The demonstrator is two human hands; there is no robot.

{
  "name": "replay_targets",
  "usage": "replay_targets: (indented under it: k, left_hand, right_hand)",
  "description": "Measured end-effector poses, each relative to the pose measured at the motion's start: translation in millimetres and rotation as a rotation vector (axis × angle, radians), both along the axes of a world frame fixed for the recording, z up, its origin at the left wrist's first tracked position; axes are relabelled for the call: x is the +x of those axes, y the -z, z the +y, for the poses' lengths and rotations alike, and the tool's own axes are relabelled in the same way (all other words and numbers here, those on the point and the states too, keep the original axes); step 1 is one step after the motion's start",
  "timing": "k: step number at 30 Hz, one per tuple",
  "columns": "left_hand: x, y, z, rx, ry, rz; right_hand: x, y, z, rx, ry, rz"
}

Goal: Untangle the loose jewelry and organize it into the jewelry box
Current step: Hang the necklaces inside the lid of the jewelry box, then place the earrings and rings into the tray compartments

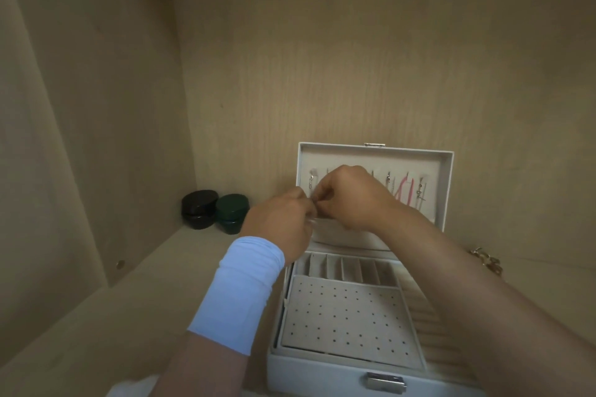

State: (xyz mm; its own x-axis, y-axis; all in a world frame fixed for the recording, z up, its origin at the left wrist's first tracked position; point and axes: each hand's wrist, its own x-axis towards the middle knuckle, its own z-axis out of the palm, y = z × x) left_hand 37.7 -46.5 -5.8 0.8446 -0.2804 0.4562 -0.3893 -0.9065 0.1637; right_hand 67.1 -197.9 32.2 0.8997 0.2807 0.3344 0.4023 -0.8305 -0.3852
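A white jewelry box (322, 367) stands open on the shelf, its lid (446, 171) upright. Thin chains hang from hooks in the lid, among them a pink necklace (404, 192) and a silver chain (311, 184). My left hand (283, 222) and my right hand (348, 200) meet in front of the lid's left part. Their fingertips pinch a small thin piece of jewelry between them; it is too fine to make out. A perforated earring pad (345, 316) and a row of small compartments (351, 271) lie below.
A black round case (198, 208) and a dark green round case (231, 211) sit at the back left of the shelf. A gold chain (488, 263) lies to the right of the box. Wooden cabinet walls close in on the left and behind.
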Motion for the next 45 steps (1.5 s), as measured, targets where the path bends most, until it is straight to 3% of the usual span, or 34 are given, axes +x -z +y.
replay_targets:
  k: [5, 10, 14, 18, 22, 26, 28, 32, 34, 38, 45]
  left_hand:
    - [1, -1, 3, -0.016, 0.028, 0.014]
    - [0, -4, 3, -0.024, -0.002, 0.013]
    - [-1, -4, 4, -0.024, -0.002, 0.014]
    - [-2, -3, 2, -0.008, -0.015, 0.016]
    - [-9, -7, 2, -0.059, -0.008, -0.018]
    - [-22, -19, -4, -0.087, -0.007, -0.116]
    - [-30, -23, -14, -0.094, 0.029, -0.078]
    - [-55, -17, -53, -0.064, 0.144, 0.258]
    - [-70, -12, -70, 0.044, 0.152, 0.437]
    - [-91, 5, -90, 0.286, 0.056, 0.600]
    - [-88, 35, -99, 0.272, 0.008, 0.520]
  right_hand:
    - [1, 2, -10, 0.092, 0.044, 0.013]
    - [-6, 10, -1, 0.004, -0.057, 0.033]
    - [-6, 7, -7, 0.262, -0.037, 0.110]
    - [-12, 8, -5, 0.196, -0.101, 0.148]
    - [-19, 2, -17, 0.406, -0.098, 0.184]
    - [-33, -2, -40, 0.276, -0.046, 0.152]
    - [-47, 1, -52, 0.189, -0.052, 0.162]
    - [-77, 12, -85, 0.060, 0.036, 0.169]
    - [-93, 22, -102, 0.039, 0.060, 0.234]
    - [-124, 47, -124, -0.071, 0.060, 0.351]
    - [-139, 80, -134, -0.105, 0.042, 0.345]
